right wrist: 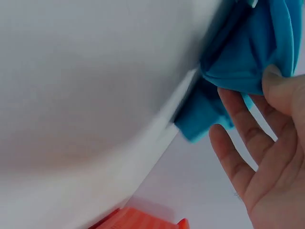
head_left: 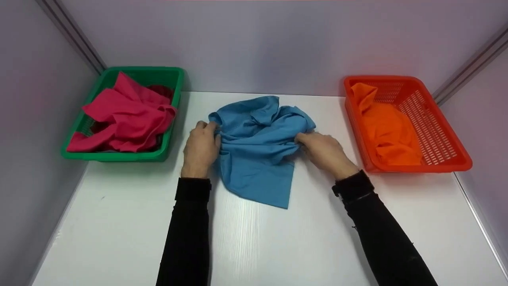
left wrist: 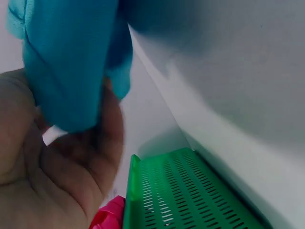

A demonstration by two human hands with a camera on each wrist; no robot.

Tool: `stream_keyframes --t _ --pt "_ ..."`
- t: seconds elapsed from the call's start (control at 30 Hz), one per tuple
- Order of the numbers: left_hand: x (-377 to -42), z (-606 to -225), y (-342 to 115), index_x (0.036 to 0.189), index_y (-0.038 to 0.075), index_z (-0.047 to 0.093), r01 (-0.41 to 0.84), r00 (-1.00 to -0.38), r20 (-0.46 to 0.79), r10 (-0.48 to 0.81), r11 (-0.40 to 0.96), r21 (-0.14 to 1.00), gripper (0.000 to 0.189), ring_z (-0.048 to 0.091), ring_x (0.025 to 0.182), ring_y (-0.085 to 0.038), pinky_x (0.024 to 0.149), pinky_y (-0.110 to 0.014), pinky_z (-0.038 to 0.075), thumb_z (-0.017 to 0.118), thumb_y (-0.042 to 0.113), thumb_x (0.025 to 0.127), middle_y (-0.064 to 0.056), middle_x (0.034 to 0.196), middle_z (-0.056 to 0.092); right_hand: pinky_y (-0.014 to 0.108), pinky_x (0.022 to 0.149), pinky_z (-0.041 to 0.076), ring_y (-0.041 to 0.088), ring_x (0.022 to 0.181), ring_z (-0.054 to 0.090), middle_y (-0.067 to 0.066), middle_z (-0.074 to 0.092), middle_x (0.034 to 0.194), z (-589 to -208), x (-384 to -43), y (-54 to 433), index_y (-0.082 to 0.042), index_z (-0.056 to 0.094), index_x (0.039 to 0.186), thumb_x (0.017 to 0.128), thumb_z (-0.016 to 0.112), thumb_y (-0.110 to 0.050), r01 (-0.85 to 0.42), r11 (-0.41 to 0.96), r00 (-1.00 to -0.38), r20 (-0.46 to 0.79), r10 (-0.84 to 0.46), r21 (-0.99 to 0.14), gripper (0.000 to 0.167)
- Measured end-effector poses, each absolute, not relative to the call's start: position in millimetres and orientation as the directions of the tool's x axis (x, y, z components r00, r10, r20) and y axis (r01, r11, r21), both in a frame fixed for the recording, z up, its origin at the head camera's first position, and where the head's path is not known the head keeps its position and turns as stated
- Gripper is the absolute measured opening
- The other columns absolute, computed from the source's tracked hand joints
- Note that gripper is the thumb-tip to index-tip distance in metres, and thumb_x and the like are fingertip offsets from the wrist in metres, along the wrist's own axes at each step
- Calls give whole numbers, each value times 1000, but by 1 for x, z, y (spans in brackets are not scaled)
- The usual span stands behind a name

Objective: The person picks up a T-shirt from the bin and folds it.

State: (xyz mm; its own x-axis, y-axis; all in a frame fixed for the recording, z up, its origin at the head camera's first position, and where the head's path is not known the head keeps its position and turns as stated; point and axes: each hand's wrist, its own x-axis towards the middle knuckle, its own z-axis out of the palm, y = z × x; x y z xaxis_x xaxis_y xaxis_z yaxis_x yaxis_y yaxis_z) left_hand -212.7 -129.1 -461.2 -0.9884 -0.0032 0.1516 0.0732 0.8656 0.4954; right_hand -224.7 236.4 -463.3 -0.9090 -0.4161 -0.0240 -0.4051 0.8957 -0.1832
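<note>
A crumpled blue cloth (head_left: 258, 147) lies mid-table, bunched at the back, with a flatter corner toward the front. My left hand (head_left: 201, 147) pinches its left edge; in the left wrist view the fingers (left wrist: 113, 129) curl around a fold of the cloth (left wrist: 66, 62). On the opposite side my right hand (head_left: 323, 153) grips the right edge. The right wrist view shows the thumb (right wrist: 276, 86) and a finger pinching the cloth (right wrist: 248, 62), with another finger extended below. What garment or cloth it is, I cannot tell.
At the back left stands a green basket (head_left: 115, 156) with a pink cloth (head_left: 131, 119) and darker fabric under it. An orange-red basket (head_left: 440, 131) at the back right holds an orange cloth (head_left: 391, 131). A wall (head_left: 262, 43) rises behind the white table (head_left: 254, 246).
</note>
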Motion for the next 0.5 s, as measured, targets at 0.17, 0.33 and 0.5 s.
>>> stream_keyframes --t 0.17,0.33,0.5 --pt "-207 -455 -117 150 6 73 197 -968 225 110 888 415 40 61 152 -52 119 -71 56 77 21 114 -24 169 61 56 95 69 33 97 74 9 78 105 -466 -212 230 -16 75 126 116 73 -14 -489 827 -852 -52 -521 -276 10" --pt "-195 -445 -88 141 6 77 352 -935 126 331 835 424 35 70 142 -44 121 -62 59 82 25 112 -20 149 76 54 99 68 29 102 73 7 80 112 -464 -207 225 -14 79 127 116 77 -26 -477 775 -808 -139 -572 -414 17" --pt "-190 -460 -54 157 7 68 352 -900 -82 428 825 442 55 64 152 -45 128 -62 57 87 28 110 -20 161 69 58 110 66 33 115 74 12 81 128 -467 -208 223 -11 76 137 118 74 -30 -438 806 -839 -140 -526 -398 27"
